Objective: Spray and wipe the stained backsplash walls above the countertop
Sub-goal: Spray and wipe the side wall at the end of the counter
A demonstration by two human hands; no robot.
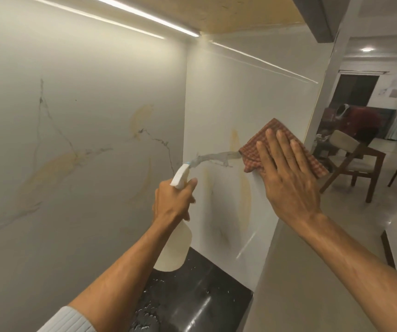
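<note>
Left hand [173,202]: clenched round spray bottle [174,245], nozzle toward corner.
Right hand [286,173]: flat, pressing cloth [283,147] on backsplash [216,97] right of corner.
Risk: spray wetting cloth — yellow stains [244,195] below smearing.

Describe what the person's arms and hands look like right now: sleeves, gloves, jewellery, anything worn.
Both hands are bare: no gloves, and no rings or watch that I can see on the left hand or the right hand. The left arm has a pale, ribbed knit sleeve pushed up toward the elbow. The right forearm is uncovered as far as the frame shows.
</note>
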